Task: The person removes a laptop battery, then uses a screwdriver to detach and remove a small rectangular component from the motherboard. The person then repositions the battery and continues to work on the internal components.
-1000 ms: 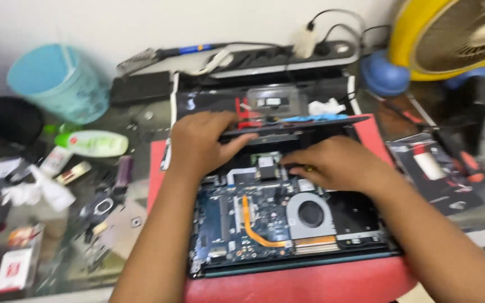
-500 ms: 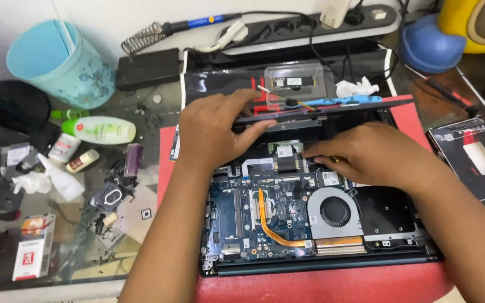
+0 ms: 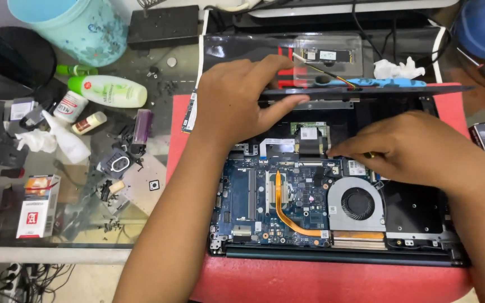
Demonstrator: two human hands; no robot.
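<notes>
In the head view, compared with half a second ago, the frame sits closer over the opened black laptop with its exposed blue circuit board [image 3: 287, 202], so the board, the copper heat pipe [image 3: 287, 210] and the round grey cooling fan [image 3: 357, 203] now fill the lower centre, while the two hands have barely shifted; the work stays on the same spot near the hinge edge, which suggests a small, fiddly step is under way rather than a new one. The left hand [image 3: 234, 104], at upper centre, lies palm down with its fingers spread and stretched to the right, the fingertips pressing on the dark flat panel [image 3: 366, 90] along the laptop's far edge; it grips nothing. The right hand [image 3: 416, 148], at centre right, is curled, its fingers [image 3: 343, 148] pinched together just right of the small black ribbon connector [image 3: 309, 143]; a thin yellowish item shows between them, but I cannot tell what it is. The laptop rests on a red mat [image 3: 321, 280] on the cluttered glass bench [image 3: 85, 224], with a white-and-green bottle [image 3: 110, 91] and a turquoise plastic bucket [image 3: 71, 25] at upper left.
</notes>
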